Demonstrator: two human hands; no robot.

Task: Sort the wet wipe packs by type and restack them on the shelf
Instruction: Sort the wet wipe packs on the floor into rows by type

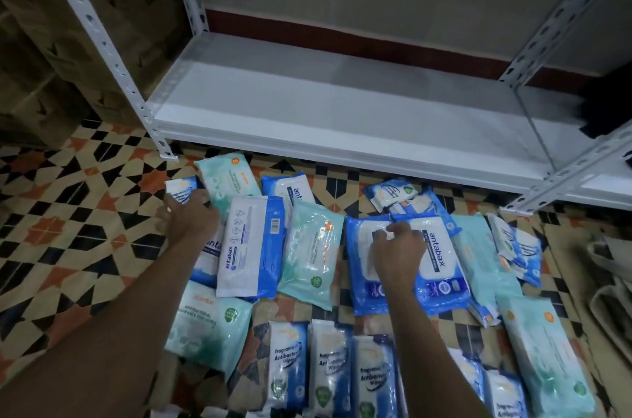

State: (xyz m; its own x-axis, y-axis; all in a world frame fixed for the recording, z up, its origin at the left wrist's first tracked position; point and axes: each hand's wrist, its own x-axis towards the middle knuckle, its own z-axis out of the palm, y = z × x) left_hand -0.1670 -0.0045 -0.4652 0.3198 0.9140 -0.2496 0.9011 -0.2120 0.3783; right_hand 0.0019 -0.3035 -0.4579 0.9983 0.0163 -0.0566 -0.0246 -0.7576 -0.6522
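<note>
Left hand [186, 216] grasps a small blue pack [180, 190] at the pile's far-left edge, right hand [396, 248] pinches a blue antabax pack [434, 257] mid-pile, likely gathering matching types, while the white shelf [342, 103] beyond holds 0 packs.

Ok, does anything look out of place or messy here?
Yes. The wipe packs lie jumbled on the tiled floor, types mixed, some overlapping at odd angles, while the white shelf holds none. One blue and white pack lies back side up. The left hand and right hand reach into the pile.
</note>
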